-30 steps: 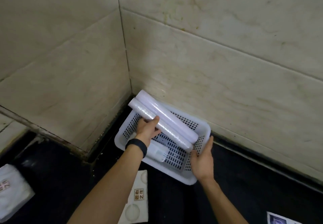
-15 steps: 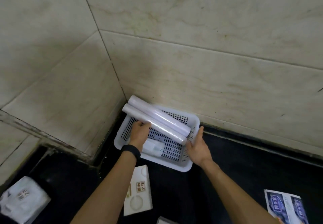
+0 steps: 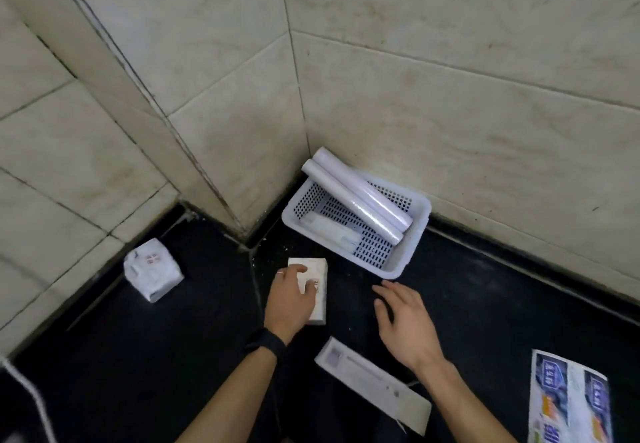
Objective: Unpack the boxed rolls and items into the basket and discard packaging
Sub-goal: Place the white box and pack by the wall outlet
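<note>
Both hands have left the basket since 0.5 s ago. Left hand now lies on the small white printed carton on the black floor, fingers curled over its top, thumb side hidden; likely a pickup for unpacking. Right hand hovers open and empty at 3 o'clock of the carton. White perforated plastic basket, at 1 o'clock of the carton, sits tucked into the wall corner, which keeps it from sliding. It holds 2 long pale lilac rolls laid diagonally, upper ends resting over the rim, and 1 short white wrapped item. Flat white opened box at 5 o'clock, probably packaging to discard.
</note>
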{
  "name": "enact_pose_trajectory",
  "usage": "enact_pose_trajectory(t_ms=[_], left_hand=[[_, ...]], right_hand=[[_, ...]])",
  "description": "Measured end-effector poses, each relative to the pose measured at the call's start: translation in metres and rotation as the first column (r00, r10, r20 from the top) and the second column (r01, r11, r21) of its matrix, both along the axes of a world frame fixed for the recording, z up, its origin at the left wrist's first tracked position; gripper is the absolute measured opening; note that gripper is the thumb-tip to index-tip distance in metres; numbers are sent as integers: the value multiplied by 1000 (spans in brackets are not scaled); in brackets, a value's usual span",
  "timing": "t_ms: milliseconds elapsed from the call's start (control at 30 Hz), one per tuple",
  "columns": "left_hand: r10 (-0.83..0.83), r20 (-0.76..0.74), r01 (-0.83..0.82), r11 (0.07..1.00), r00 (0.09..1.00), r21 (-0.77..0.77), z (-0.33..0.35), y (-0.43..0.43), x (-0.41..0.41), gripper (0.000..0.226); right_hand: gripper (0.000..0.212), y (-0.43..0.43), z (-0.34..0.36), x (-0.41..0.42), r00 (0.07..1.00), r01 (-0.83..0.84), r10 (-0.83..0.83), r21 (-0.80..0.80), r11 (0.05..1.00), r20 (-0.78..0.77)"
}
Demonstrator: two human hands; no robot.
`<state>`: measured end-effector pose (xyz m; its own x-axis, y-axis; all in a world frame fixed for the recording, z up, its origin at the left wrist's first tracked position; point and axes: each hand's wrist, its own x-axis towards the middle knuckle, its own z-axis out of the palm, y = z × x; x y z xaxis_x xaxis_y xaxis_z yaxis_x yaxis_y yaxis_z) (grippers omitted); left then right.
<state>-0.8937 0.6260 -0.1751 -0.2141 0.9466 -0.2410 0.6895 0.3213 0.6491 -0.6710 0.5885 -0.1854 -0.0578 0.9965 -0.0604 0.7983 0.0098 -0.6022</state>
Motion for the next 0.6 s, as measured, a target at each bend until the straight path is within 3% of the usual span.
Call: enact_pose_trajectory(t_ms=[100, 300, 600], left_hand=[[15, -99, -17, 1000, 995, -19, -21, -34, 1, 48], [-39, -227, 16, 995, 973, -101, -47, -49, 19, 72], [87, -175, -119, 976, 981, -182, -53, -26, 24, 63]], right_hand=[[38, -14, -22, -2, 990, -100, 107, -76, 992, 96], [59, -29, -64, 24, 889, -162, 345, -499, 851, 301], [64, -22, -61, 29, 867, -180, 409, -587, 789, 284]])
